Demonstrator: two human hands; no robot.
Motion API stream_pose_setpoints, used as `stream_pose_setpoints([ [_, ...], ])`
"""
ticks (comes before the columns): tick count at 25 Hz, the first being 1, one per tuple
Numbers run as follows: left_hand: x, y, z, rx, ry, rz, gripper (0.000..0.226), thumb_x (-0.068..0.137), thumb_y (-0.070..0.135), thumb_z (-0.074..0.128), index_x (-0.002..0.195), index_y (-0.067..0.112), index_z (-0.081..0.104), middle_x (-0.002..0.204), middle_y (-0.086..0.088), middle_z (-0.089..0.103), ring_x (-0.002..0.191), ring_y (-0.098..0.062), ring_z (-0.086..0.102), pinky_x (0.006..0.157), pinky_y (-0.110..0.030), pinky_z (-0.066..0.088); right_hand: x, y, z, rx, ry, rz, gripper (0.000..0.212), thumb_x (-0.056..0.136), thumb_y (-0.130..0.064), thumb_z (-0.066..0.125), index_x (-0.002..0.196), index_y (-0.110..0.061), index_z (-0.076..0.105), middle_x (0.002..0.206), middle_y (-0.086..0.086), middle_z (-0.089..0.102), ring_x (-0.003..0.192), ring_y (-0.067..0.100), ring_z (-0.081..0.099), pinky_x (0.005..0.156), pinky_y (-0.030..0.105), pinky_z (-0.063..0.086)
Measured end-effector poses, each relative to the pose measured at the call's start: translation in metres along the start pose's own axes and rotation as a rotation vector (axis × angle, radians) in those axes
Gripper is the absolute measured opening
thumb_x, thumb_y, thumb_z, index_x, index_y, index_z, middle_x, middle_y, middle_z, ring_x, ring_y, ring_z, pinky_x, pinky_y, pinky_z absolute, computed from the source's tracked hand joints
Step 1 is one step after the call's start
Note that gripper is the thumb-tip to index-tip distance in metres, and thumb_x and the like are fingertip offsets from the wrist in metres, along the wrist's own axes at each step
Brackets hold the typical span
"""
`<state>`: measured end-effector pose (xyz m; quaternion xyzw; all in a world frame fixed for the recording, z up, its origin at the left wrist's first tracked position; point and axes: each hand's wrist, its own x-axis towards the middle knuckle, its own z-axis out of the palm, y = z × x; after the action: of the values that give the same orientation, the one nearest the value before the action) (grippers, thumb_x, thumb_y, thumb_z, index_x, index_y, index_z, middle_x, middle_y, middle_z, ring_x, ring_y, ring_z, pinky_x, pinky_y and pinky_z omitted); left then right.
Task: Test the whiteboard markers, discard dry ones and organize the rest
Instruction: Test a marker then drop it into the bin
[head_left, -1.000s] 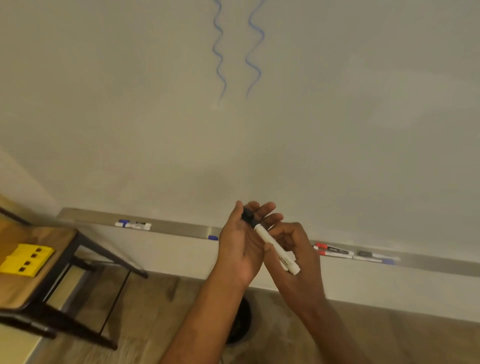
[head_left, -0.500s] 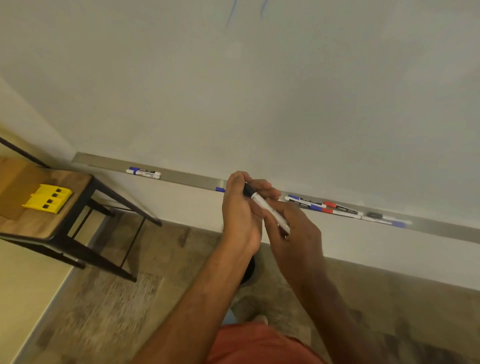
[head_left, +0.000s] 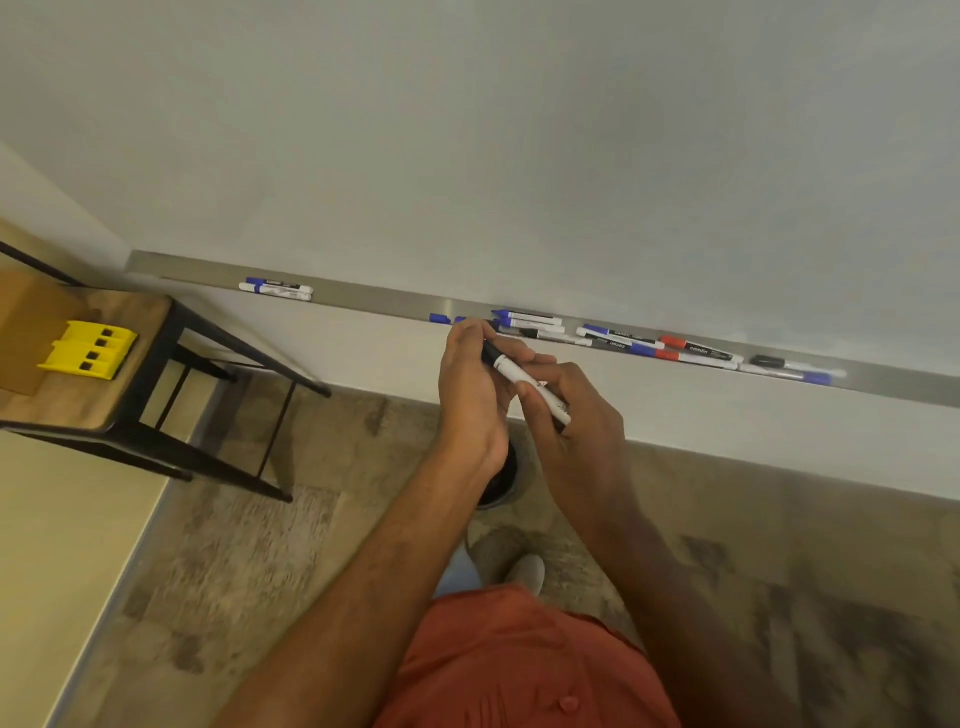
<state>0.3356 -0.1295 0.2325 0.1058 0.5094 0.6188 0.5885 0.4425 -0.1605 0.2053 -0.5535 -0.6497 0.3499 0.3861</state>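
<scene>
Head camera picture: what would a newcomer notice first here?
Two bare hands at the centre hold one black-capped marker: the left hand at the cap, the right hand around the white barrel. Behind them, blue, red and black markers lie along the metal tray. At left, a yellow holder sits on a wooden stool.

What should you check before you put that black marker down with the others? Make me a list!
1. Black cap fully on the black marker: cannot tell, the left hand covers part of it.
2. Marker gripped firmly: ok, the right hand wraps the white barrel.
3. Free spot on the marker tray: ok, bare metal shows between the two left markers and the middle bunch.
4. Whether it writes or is dry: cannot tell from this picture.
5. Bin for dry ones: cannot tell, the dark round thing under the left wrist is mostly hidden.
</scene>
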Motion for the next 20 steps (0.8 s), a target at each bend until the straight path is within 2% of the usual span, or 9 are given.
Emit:
stream_pose_setpoints([
  [2, 0.008, -0.012, -0.013, 0.066, 0.023, -0.026, 0.019, 0.109, 0.025, 0.04, 0.103, 0.012, 0.052, 0.076, -0.011, 0.071, 0.081, -0.035, 0.071, 0.096, -0.054, 0.054, -0.001, 0.009, 0.007, 0.052, -0.022, 0.087, 0.016, 0.103, -0.029, 0.06, 0.117, -0.023, 0.064, 0.103, -0.015, 0.068, 0.087, 0.001, 0.064, 0.065, 0.008, 0.047],
  [4, 0.017, -0.026, -0.029, 0.137, 0.055, -0.067, 0.02, 0.109, 0.027, 0.039, 0.109, 0.012, 0.053, 0.089, -0.013, 0.076, 0.089, -0.037, 0.073, 0.1, -0.057, 0.054, -0.001, 0.02, 0.016, 0.095, -0.059, 0.213, 0.012, 0.101, -0.031, 0.061, 0.112, -0.025, 0.062, 0.096, -0.018, 0.066, 0.085, -0.004, 0.064, 0.061, 0.007, 0.047],
  [8, 0.037, -0.055, -0.062, 0.232, 0.098, -0.164, 0.017, 0.109, 0.027, 0.04, 0.112, 0.017, 0.053, 0.101, -0.011, 0.078, 0.094, -0.036, 0.074, 0.098, -0.055, 0.055, -0.004, 0.048, 0.035, 0.201, -0.161, 0.436, 0.004, 0.101, -0.029, 0.06, 0.105, -0.028, 0.063, 0.092, -0.024, 0.065, 0.087, -0.009, 0.061, 0.069, 0.01, 0.048],
  [11, 0.056, -0.072, -0.084, 0.277, 0.141, -0.194, 0.016, 0.109, 0.023, 0.039, 0.109, 0.016, 0.053, 0.101, -0.013, 0.078, 0.09, -0.036, 0.073, 0.088, -0.047, 0.06, -0.009, 0.068, 0.048, 0.256, -0.217, 0.566, 0.012, 0.101, -0.024, 0.06, 0.109, -0.027, 0.068, 0.103, -0.012, 0.068, 0.086, -0.008, 0.061, 0.074, 0.019, 0.046],
  [14, 0.079, -0.083, -0.104, 0.307, 0.208, -0.261, 0.015, 0.11, 0.019, 0.037, 0.111, 0.013, 0.051, 0.1, -0.015, 0.077, 0.082, -0.032, 0.07, 0.071, -0.037, 0.061, -0.009, 0.083, 0.061, 0.186, -0.288, 0.596, 0.018, 0.1, -0.019, 0.061, 0.113, -0.025, 0.071, 0.101, -0.011, 0.069, 0.08, -0.011, 0.06, 0.067, 0.011, 0.047],
  [17, 0.105, -0.096, -0.127, 0.427, 0.225, -0.316, 0.017, 0.11, 0.023, 0.038, 0.115, 0.014, 0.052, 0.097, -0.01, 0.078, 0.083, -0.03, 0.072, 0.078, -0.041, 0.061, -0.006, 0.1, 0.077, 0.051, -0.327, 0.584, 0.02, 0.099, -0.018, 0.063, 0.117, -0.022, 0.072, 0.095, -0.011, 0.069, 0.074, -0.007, 0.06, 0.06, 0.007, 0.045],
  [20, 0.131, -0.109, -0.149, 0.566, 0.206, -0.372, 0.019, 0.11, 0.03, 0.038, 0.109, 0.018, 0.053, 0.094, -0.005, 0.077, 0.084, -0.024, 0.07, 0.073, -0.035, 0.056, 0.002, 0.12, 0.096, -0.095, -0.378, 0.591, 0.02, 0.099, -0.024, 0.064, 0.118, -0.022, 0.073, 0.093, -0.011, 0.069, 0.076, 0.004, 0.062, 0.06, 0.011, 0.044],
])
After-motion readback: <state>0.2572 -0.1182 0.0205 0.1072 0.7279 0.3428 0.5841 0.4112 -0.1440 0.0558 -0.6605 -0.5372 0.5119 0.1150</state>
